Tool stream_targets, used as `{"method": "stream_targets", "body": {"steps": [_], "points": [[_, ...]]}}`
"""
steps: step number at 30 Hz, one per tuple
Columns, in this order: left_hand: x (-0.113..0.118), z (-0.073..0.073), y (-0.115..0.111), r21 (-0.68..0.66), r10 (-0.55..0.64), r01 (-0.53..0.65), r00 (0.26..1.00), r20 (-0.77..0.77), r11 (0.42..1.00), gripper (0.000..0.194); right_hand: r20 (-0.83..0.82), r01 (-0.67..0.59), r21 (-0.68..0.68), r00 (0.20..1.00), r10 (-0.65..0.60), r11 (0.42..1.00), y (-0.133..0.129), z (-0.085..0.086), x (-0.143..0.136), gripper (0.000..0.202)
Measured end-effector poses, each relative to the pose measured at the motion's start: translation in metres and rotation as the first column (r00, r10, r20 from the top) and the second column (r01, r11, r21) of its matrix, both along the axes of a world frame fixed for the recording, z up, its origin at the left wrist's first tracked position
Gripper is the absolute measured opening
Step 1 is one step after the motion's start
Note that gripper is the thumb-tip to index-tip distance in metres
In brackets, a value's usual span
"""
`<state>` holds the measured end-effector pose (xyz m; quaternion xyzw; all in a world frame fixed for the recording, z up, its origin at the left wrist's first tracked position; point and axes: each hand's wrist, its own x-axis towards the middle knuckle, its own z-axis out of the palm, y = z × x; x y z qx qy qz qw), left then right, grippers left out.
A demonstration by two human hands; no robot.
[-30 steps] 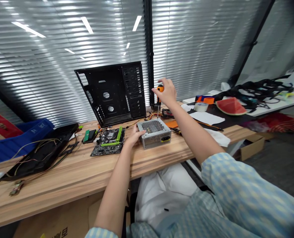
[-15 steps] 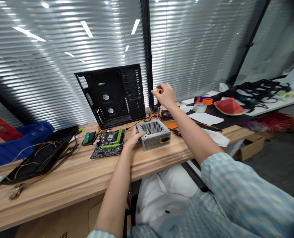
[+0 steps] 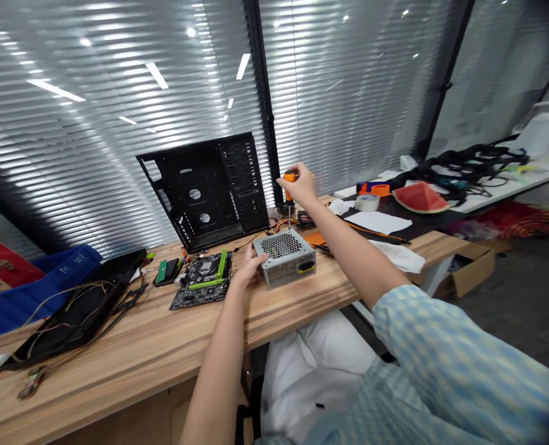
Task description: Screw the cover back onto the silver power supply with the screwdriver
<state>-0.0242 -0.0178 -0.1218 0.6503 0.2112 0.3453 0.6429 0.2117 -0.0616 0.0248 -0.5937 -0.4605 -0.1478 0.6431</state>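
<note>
A grey metal computer power supply [image 3: 287, 275] rests on the wooden table, its perforated face up. My left hand [image 3: 249, 266] grips its left side, thumb on the top edge and the other fingers mostly hidden. Above its far edge, my right hand [image 3: 303, 184] pinches the orange-and-black handle of a screwdriver [image 3: 289, 179]. The screwdriver stands nearly upright, and its tip meets the far rim of the top face. Any screw under the tip is too small to make out. Just left of my left hand lies a motherboard [image 3: 204, 275] with lime-green slots.
Behind stands an open black computer case [image 3: 209, 191]. On the left are a black panel with wires [image 3: 80, 303] and a blue bin [image 3: 5, 306]. To the right lie white paper [image 3: 379, 221], a roll of tape [image 3: 367, 202] and a watermelon-slice object [image 3: 420, 196].
The view has tilted slightly, shifting the scene. My left hand still steadies the power supply; my right fingers have shifted around the screwdriver handle, exposing more of it.
</note>
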Motion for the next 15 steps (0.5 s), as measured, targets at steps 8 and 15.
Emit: {"method": "stream_targets", "body": {"steps": [8, 15], "points": [[-0.001, 0.004, -0.003, -0.014, 0.004, -0.004, 1.000, -0.015, 1.000, 0.087, -0.191, -0.204, 0.048, 0.959, 0.209, 0.978, 0.006, -0.003, -0.006, 0.038], [-0.002, 0.008, -0.006, 0.016, 0.010, -0.009, 0.999, -0.037, 1.000, 0.091, -0.195, -0.290, -0.167, 0.947, 0.256, 0.942, 0.000, 0.010, -0.008, 0.030]]}}
